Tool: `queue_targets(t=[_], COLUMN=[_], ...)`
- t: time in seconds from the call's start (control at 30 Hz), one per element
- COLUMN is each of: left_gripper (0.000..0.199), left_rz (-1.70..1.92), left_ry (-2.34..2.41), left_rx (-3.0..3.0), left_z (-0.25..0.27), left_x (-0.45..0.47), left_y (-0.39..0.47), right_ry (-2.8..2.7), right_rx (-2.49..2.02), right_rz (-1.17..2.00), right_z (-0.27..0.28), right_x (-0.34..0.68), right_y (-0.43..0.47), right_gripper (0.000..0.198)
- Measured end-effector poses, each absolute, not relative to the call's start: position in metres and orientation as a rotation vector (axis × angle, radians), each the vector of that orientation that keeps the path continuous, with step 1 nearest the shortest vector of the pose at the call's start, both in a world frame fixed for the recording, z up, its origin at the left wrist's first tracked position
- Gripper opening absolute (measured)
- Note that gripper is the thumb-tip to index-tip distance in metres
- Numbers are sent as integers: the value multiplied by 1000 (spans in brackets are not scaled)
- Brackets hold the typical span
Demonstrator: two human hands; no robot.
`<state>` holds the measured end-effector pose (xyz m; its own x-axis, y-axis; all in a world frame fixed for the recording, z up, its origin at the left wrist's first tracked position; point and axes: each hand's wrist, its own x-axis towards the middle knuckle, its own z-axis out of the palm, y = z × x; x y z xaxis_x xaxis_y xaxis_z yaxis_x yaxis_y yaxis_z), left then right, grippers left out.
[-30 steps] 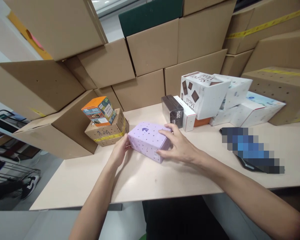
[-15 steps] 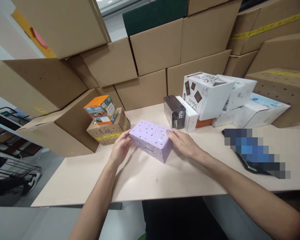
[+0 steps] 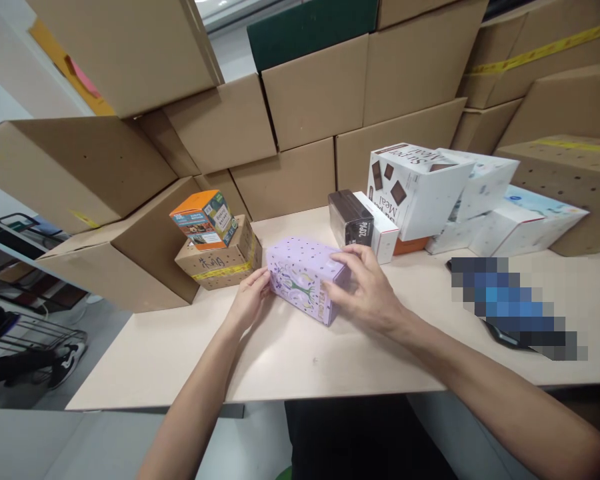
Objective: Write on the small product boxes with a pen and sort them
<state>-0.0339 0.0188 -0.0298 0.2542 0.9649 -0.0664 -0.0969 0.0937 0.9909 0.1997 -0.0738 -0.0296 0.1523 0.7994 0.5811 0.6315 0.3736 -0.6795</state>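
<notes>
A lilac carton [image 3: 300,283] with small dark spots and a printed plant design is between my hands, in the middle of the table. My left hand [image 3: 250,297] presses its fingertips against the carton's left end. At the right end, my right hand [image 3: 367,287] grips the carton, thumb on the front face and fingers over the top edge. Just behind it stand a dark box [image 3: 347,217] marked 20% and a slim white box [image 3: 384,240]. To the left, an orange box [image 3: 200,217] rests on a small taped cardboard box [image 3: 217,263].
Large cardboard boxes [image 3: 285,180] are stacked along the table's back and left side. A white box with chocolate pictures [image 3: 415,193] and several white boxes [image 3: 520,217] stand at the right. A pixelated dark device [image 3: 505,307] lies on the table [image 3: 180,373]. A person's foot [image 3: 67,363] shows at far left.
The lilac carton has tipped so its printed front face shows more. My right fingers have shifted from its top corner to spread over the top and front. The left hand has moved slightly right.
</notes>
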Motion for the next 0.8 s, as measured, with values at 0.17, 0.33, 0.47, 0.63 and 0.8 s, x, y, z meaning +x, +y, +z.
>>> queue_targets(t=[0.17, 0.33, 0.47, 0.63, 0.8], left_gripper=[41, 42, 48, 51, 51], left_rz=[937, 888, 861, 945, 1028], left_ry=[858, 816, 804, 915, 1050], left_rx=[1121, 1111, 1099, 1121, 1072], left_z=[-29, -35, -34, -32, -34], left_x=[-36, -42, -47, -46, -41], left_y=[17, 22, 23, 23, 27], right_ry=[-1256, -1052, -1006, -1360, -1773], right_rx=[-1441, -1329, -1242, -1466, -1322], right_rz=[616, 1037, 1178, 788, 440], right_z=[-33, -43, -44, -37, -30], right_x=[210, 208, 206, 213, 209], right_y=[-62, -54, -53, -59, -73], right_gripper=[42, 43, 42, 52, 76])
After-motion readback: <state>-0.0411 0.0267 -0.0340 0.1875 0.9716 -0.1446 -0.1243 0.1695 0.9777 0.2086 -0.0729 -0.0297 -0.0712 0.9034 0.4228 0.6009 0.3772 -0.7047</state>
